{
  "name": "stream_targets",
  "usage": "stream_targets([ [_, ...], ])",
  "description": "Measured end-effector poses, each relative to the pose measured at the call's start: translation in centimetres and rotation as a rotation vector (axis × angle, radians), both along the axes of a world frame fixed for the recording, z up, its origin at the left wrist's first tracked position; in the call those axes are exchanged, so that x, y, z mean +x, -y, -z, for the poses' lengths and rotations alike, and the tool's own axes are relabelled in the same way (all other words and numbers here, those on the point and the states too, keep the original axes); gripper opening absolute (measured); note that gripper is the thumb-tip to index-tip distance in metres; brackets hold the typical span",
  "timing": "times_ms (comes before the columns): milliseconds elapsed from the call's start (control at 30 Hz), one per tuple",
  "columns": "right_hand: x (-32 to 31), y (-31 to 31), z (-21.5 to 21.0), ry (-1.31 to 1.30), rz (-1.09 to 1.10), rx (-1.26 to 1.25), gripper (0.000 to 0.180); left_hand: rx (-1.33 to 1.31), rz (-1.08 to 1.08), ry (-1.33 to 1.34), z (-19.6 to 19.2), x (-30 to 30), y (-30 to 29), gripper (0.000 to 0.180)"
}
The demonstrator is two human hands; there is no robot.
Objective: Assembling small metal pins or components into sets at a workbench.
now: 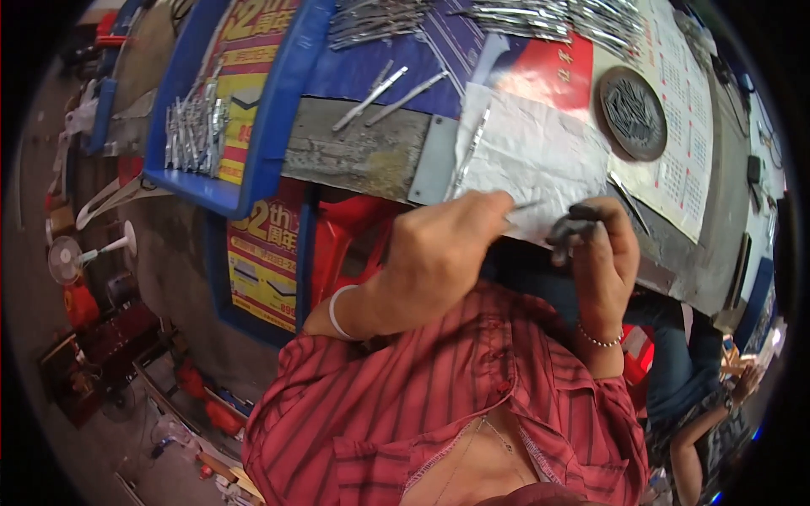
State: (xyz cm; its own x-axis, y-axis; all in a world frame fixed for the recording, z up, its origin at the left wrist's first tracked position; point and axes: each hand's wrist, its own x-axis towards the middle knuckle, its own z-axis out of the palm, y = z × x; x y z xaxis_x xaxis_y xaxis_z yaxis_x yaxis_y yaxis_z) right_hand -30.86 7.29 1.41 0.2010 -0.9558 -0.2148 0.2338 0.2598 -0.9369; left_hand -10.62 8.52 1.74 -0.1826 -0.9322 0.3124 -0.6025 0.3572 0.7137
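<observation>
My left hand [456,249] is closed just off the table's front edge, a white bangle at its wrist. From its fingertips a thin, dark metal piece [528,205] points toward my other hand. My right hand [606,253] is pinched beside it, its fingertips covered or stained dark. A small grey shape shows at those fingers, too blurred to name. Beyond both hands, a crumpled white sheet [536,152] covers part of the table, with a slender silver tool [474,152] along its left side. Another slim metal tool [629,205] lies right of the sheet.
A round dish [656,152] of small grey metal pins stands at the right. Slim silver tools [380,21] lie heaped at the back, two loose ones [369,99] nearer. At left, a blue tray [274,110] holds more. A red stool [350,240] is below; another person's arm [688,455] shows lower right.
</observation>
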Motion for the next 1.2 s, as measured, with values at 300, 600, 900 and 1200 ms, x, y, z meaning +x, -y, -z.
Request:
stream_targets([
  [300,-2.5,-0.3,-0.9,-0.234,0.030,-0.165,0.010,-0.002,-0.423,0.375,1.3,9.3,7.0,0.026],
  [600,-4.3,0.1,-1.3,-0.384,-0.005,-0.184,0.009,0.084,-0.314,0.421,2.4,9.7,8.0,0.015],
  [900,-6.6,2.9,-1.0,-0.718,0.068,-0.391,0.006,-0.069,-0.358,0.239,0.6,8.0,7.0,0.010],
  [1200,-9.9,13.3,0.1,-1.070,-0.070,-0.574,0.017,0.216,-0.217,-0.228,-0.9,4.6,0.3,0.012],
])
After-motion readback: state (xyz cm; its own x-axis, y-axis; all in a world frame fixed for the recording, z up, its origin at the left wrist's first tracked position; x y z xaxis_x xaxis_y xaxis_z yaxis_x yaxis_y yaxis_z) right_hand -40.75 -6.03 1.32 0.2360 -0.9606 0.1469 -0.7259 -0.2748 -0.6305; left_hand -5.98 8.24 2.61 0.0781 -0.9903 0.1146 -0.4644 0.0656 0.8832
